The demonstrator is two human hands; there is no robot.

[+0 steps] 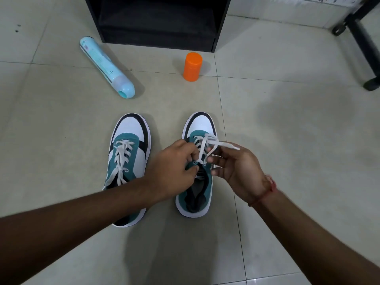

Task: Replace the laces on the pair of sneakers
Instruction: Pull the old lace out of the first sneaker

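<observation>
— While we look down at the floor [61, 124], where do the sneakers sit?

— Side by side on the tiles, toes pointing away from us. We see the left sneaker [127, 161] fully laced in white, its loose ends trailing off the near side. Our left forearm crosses over its heel.

— And the right sneaker [197, 177]?

— Both our hands work over its tongue. The lace [205, 147] runs through the front eyelets only; the upper ones near the collar are bare.

— How is the left hand [172, 167] set?

— Curled, fingertips pressed down at the eyelet row on that side. Whether it pinches the lace or just the shoe's edge, we cannot tell.

— The right hand [236, 167]?

— Thumb and forefinger pinch the lace, lifting a loop clear of the shoe; one end sticks out past the knuckles. A red thread [265, 192] circles that wrist.

— Anything else around us?

— A pale blue bottle [107, 66] lies on its side beyond the left sneaker, an orange container [192, 66] stands upright further right, and a black cabinet [158, 21] sits behind both.
</observation>
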